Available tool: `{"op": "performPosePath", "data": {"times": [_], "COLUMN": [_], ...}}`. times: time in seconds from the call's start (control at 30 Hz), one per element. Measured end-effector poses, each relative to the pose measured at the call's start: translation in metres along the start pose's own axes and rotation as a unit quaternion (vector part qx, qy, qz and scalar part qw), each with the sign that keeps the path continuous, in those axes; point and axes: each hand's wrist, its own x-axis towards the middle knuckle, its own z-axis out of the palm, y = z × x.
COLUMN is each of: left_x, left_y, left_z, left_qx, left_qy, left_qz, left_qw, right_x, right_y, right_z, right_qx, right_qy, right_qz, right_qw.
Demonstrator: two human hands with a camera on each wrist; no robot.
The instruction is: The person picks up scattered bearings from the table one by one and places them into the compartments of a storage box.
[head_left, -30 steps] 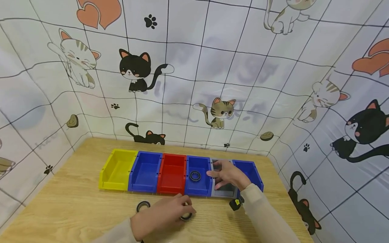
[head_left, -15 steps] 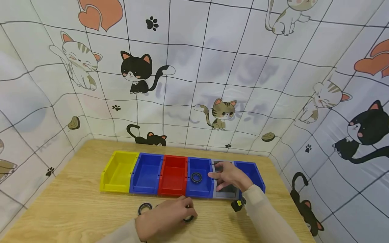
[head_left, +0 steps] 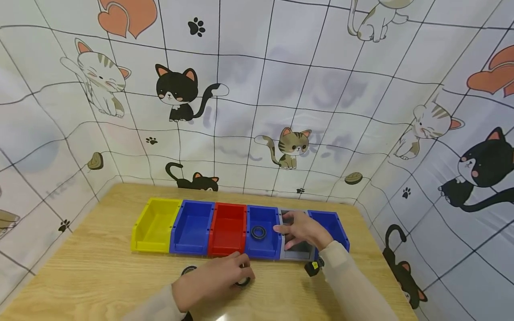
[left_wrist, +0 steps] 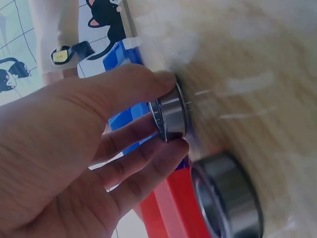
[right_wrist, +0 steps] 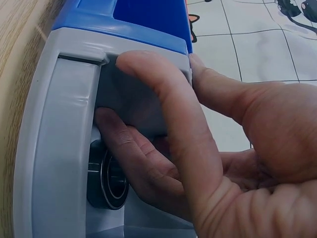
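In the head view my left hand [head_left: 218, 276] is low over the table in front of the bins. Its thumb and fingers pinch a ball bearing [left_wrist: 171, 115] by the rim. A second bearing [left_wrist: 230, 196] stands close by in the left wrist view; the head view shows one [head_left: 188, 270] partly behind the hand. My right hand [head_left: 303, 229] reaches into the grey bin [head_left: 297, 255], fingers spread and loosely bent. Inside that bin a bearing [right_wrist: 106, 178] lies beside the fingers, not gripped; whether a finger touches it, I cannot tell.
The row of bins runs yellow [head_left: 156, 223], blue [head_left: 192, 227], red [head_left: 227, 229], blue [head_left: 263, 252], grey, blue [head_left: 331, 227]. One bearing [head_left: 258, 232] lies in the blue bin left of the grey one. Behind the wooden table [head_left: 100, 267] hangs cat-print cloth [head_left: 241, 98].
My left hand shifts very slightly while keeping the bearing pinched. The right hand stays in the grey bin, and the bins have not moved.
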Motion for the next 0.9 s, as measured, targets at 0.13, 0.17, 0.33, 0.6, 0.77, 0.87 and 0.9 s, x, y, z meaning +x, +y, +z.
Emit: {"op": "performPosePath", "data": {"times": [0.13, 0.17, 0.33, 0.6, 0.77, 0.87, 0.9], "left_x": [-0.001, -0.001, -0.005, -0.005, -0.007, -0.007, -0.007], "left_y": [-0.007, -0.008, -0.013, -0.026, -0.032, -0.036, -0.038], "left_z": [-0.008, -0.010, -0.016, -0.023, -0.033, -0.037, -0.038], "left_qx": [0.007, 0.004, -0.008, -0.022, -0.024, -0.017, -0.012], "left_qy": [0.022, 0.027, 0.046, 0.063, 0.080, 0.093, 0.096], "left_qz": [-0.006, -0.007, -0.010, -0.037, -0.041, -0.042, -0.042], "left_qw": [0.9997, 0.9996, 0.9988, 0.9971, 0.9957, 0.9947, 0.9944], "right_x": [0.001, 0.001, 0.002, 0.004, 0.003, 0.003, 0.003], "right_y": [-0.002, -0.001, 0.002, 0.003, 0.004, 0.003, 0.003], "right_z": [-0.002, -0.003, -0.002, -0.002, -0.003, -0.003, -0.004], "right_qx": [0.001, 0.002, 0.006, 0.012, 0.013, 0.013, 0.011], "right_qy": [0.000, -0.001, -0.004, -0.009, -0.011, -0.011, -0.011], "right_qz": [-0.003, -0.002, -0.005, -0.012, -0.015, -0.014, -0.014], "right_qw": [1.000, 1.000, 1.000, 1.000, 1.000, 1.000, 1.000]}}
